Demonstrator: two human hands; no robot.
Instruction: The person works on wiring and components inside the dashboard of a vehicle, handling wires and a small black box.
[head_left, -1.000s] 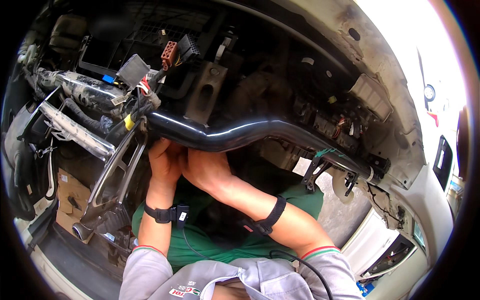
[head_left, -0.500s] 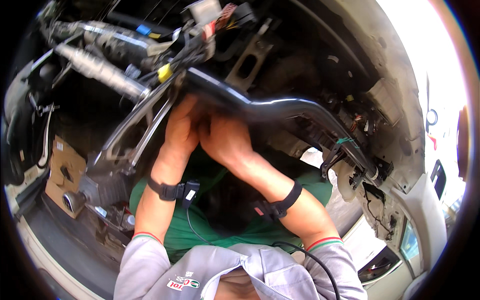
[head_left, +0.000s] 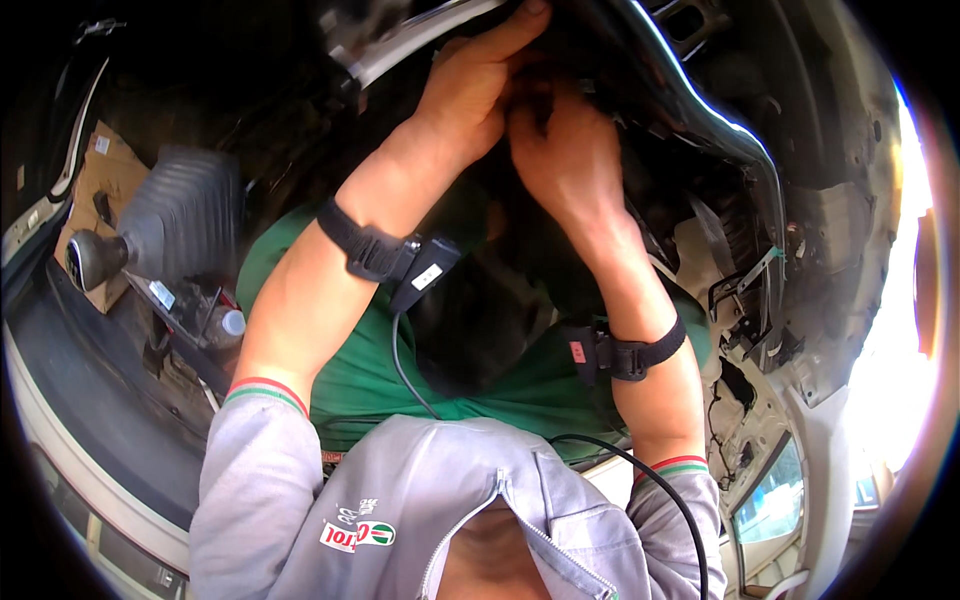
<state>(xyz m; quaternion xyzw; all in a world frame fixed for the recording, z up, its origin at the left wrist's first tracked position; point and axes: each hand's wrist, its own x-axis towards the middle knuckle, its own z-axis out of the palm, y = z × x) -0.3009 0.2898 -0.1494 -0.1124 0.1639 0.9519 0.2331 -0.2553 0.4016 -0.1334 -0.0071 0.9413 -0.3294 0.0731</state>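
Observation:
Both hands are raised close together beneath a glossy black dashboard crossbeam [head_left: 690, 85] in a stripped car interior. My left hand [head_left: 468, 98] has its thumb stretched up along the underside of the beam, while its other fingers curl into deep shadow. Beside it, my right hand [head_left: 570, 150] shows its back, with the fingertips bent inward toward the left hand. Whatever lies between the fingers is too dark to make out. A pale metal bar [head_left: 420, 42] runs just above and left of my left hand.
A gear lever [head_left: 95, 258] with a grey ribbed cover [head_left: 190, 215] stands at the left, near a cardboard piece [head_left: 112, 165] and a capped bottle [head_left: 228, 325]. Black straps with small boxes sit on both forearms, trailing cables. The door frame [head_left: 820, 440] is at right.
The view has shifted, so the beam sits higher and farther right. My hands stay together under it, now slightly farther apart, and the left thumb shows stretched out.

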